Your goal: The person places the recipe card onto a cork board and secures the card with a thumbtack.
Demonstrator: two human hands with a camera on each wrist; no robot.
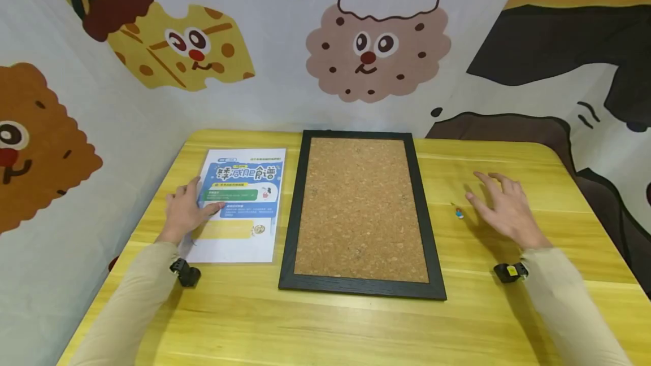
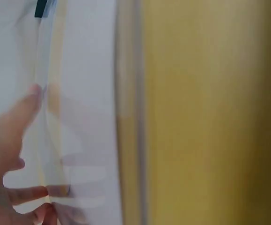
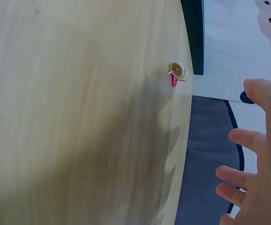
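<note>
On the left of the table lies a printed sheet in a clear sleeve (image 1: pixel 261 247), with blue, green and yellow blocks of text. My left hand (image 1: pixel 185 210) is at its left edge, fingers spread and thumb reaching over the print. In the left wrist view, the left hand (image 2: pixel 9 140) shows at the sheet's clear margin, its fingers partly seen through it. My right hand (image 1: pixel 506 210) hovers over the right side with loosely spread fingers, holding nothing. Just left of it lie a few small thumbtacks (image 1: pixel 459 213); the right wrist view shows a gold-headed thumbtack (image 3: pixel 177 70) and a pink one.
A cork board (image 1: pixel 361 208) in a black frame (image 1: pixel 361 287) lies in the middle of the wooden table (image 1: pixel 325 326), between the hands. Cloth with cartoon prints (image 1: pixel 274 72) hangs behind and beside the table. Each wrist wears a small black camera (image 1: pixel 185 273).
</note>
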